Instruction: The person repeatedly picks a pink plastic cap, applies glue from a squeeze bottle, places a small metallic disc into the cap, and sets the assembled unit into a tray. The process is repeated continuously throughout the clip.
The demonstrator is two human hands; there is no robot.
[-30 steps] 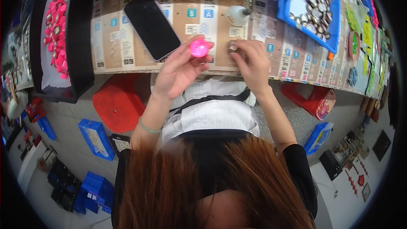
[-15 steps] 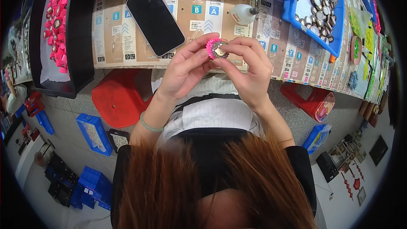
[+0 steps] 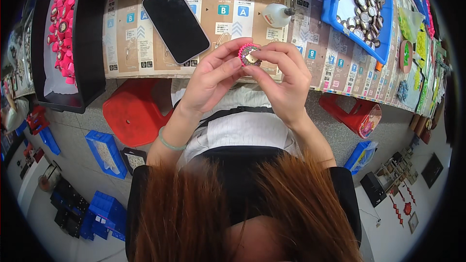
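Just above the table's near edge, both of my hands meet at one small piece. My left hand has its fingers closed round a bright pink fluted cup. Against the cup's open side sits a small round disc with a dark, speckled rim and a pale middle. My right hand pinches the disc between thumb and forefinger, the fingertip resting on its face. How deep the disc sits in the cup I cannot tell. A dark-screened phone lies beyond my left hand, and a small white bottle with a dark tip beyond my right.
At the left stands a black tray filled with pink cups. A blue tray at the far right holds many round discs. Red stools stand below the table on both sides, near blue crates on the floor.
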